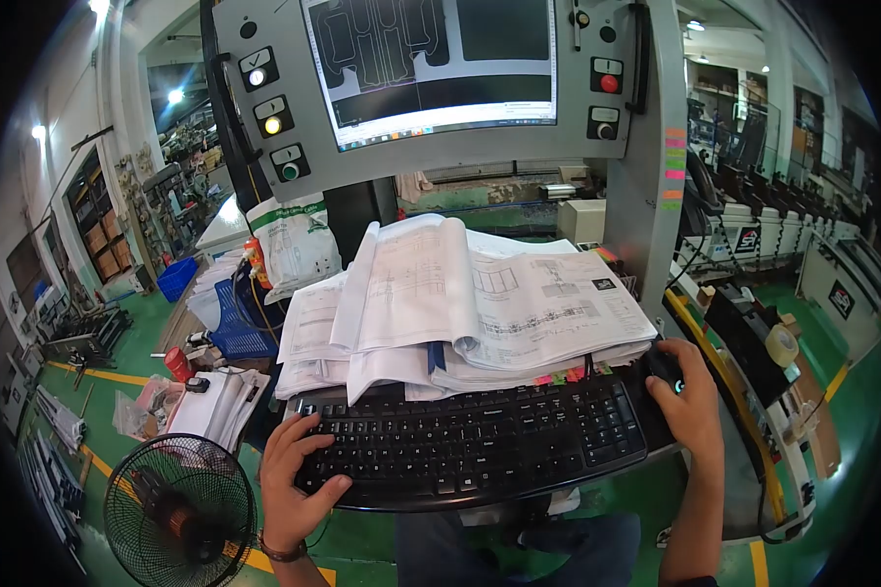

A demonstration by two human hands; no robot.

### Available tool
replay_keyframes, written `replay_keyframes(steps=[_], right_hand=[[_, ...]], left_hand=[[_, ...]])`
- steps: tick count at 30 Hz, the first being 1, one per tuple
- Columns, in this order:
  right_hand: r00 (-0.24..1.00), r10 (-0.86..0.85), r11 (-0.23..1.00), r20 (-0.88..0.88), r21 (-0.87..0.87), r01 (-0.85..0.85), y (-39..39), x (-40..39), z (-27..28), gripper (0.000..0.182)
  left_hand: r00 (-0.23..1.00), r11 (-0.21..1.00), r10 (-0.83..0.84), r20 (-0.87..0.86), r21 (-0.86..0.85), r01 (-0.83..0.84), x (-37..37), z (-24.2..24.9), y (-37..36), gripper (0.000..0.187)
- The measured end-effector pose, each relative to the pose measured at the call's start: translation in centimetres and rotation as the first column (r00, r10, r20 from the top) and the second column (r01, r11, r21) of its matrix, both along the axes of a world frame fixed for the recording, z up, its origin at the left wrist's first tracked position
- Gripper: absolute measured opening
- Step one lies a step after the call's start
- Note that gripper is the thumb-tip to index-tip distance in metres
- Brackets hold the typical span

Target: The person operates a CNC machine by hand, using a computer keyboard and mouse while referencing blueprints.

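Note:
My left hand (296, 476) rests at the left end of a black keyboard (480, 445), its fingers spread over the keys. At the keyboard's right, my right hand (692, 403) is wrapped round a black computer mouse (666, 368), partly hidden by the fingers. Behind the keys lies a thick stack of printed drawings (548, 303), some sheets curled over, with coloured tabs along the lower edge. Above it, a monitor (431, 68) in a grey control panel (460, 147) displays line drawings of a profile on a dark background.
Lit push buttons (272, 124) and a red button (609, 83) flank the monitor. A black fan (178, 514) stands at lower left. Nearby are a blue basket (242, 323), a white plastic bag (296, 245) and a stack of papers (210, 403). A tape roll (781, 345) sits at right.

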State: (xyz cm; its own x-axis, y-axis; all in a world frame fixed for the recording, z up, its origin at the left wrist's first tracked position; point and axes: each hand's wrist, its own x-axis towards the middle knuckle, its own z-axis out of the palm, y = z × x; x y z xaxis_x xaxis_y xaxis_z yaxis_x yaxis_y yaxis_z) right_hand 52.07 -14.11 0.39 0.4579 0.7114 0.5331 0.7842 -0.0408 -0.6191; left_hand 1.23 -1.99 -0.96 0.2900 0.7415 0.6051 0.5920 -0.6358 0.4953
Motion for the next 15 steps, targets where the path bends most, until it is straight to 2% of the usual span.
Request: replay_keyframes(steps=[8,15], right_hand=[[0.999,0.015,1.000,0.042,-0.002,-0.015,-0.11,0.04,0.04,0.051],[1.000,0.010,1.000,-0.012,0.012,-0.010,0.01,-0.13,0.05,0.053]], left_hand=[[1.000,0.999,-0.006,0.004,-0.037,0.007,0.08,0.25,-0.18,0.059],[1.000,1.000,-0.002,0.001,-0.008,0.002,-0.07,-0.11,0.06,0.057]])
